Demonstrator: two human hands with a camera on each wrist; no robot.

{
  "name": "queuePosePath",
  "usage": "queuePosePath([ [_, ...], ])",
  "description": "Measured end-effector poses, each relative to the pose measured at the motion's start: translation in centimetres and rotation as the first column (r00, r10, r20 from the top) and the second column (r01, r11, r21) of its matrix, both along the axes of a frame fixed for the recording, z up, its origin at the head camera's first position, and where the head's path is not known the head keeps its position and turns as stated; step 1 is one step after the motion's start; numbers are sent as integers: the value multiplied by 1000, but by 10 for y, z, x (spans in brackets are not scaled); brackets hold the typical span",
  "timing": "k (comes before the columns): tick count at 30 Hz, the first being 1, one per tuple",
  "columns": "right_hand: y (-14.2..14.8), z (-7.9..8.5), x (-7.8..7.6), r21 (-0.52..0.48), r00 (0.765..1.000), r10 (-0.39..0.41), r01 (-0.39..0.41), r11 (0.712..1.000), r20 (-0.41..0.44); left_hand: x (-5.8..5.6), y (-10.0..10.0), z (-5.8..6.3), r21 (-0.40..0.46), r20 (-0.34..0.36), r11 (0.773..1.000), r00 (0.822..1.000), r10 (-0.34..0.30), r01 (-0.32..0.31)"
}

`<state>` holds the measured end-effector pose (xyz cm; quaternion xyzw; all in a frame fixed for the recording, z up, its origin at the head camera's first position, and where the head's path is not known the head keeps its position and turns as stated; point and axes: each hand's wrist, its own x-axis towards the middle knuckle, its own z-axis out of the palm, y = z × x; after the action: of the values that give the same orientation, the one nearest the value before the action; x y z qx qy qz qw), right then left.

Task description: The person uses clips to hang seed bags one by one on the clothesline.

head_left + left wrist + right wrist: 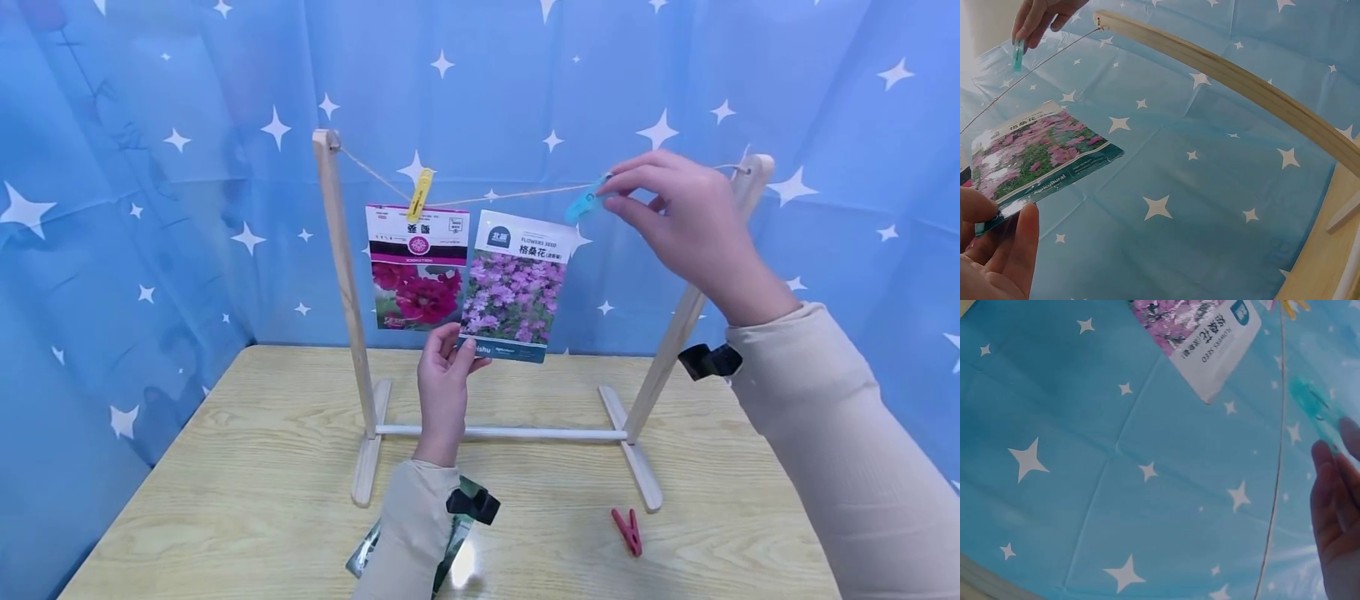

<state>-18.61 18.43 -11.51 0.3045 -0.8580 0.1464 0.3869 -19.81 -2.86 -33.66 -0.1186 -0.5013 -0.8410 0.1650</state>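
Note:
My left hand [444,383] pinches the lower left corner of a seed packet [516,287] with pink-purple flowers, holding it nearly upright just under the string [517,195]. Up at the right, my right hand [671,218] pinches a light-blue clothespin [587,198] by one end, close to the string. In the right wrist view the clothespin [1317,406] is beside the string, not around it. A second packet with dark pink flowers [420,292] hangs from the string by a yellow clothespin [421,194]; the held packet slightly overlaps its right edge.
The string runs between the posts of a wooden stand [347,283] on a wood-grain table [247,467]. A red clothespin [627,532] lies at the front right. More green packets [455,537] lie partly hidden beneath my left forearm. Behind hangs a blue star-patterned curtain [487,100].

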Motion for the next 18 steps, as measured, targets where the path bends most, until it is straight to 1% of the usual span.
queuePosePath([
  [6,-5,6,-1,3,1000,2,-2,1000,20,-2,-2,-1,9,-13,1000,1000,17,-17],
  [11,-9,10,-2,-5,1000,7,-7,1000,-14,-5,-6,-1,10,-12,1000,999,30,-30],
  [18,-13,19,-8,-5,999,-26,26,1000,-30,-5,-6,-1,26,-14,999,1000,24,-24],
])
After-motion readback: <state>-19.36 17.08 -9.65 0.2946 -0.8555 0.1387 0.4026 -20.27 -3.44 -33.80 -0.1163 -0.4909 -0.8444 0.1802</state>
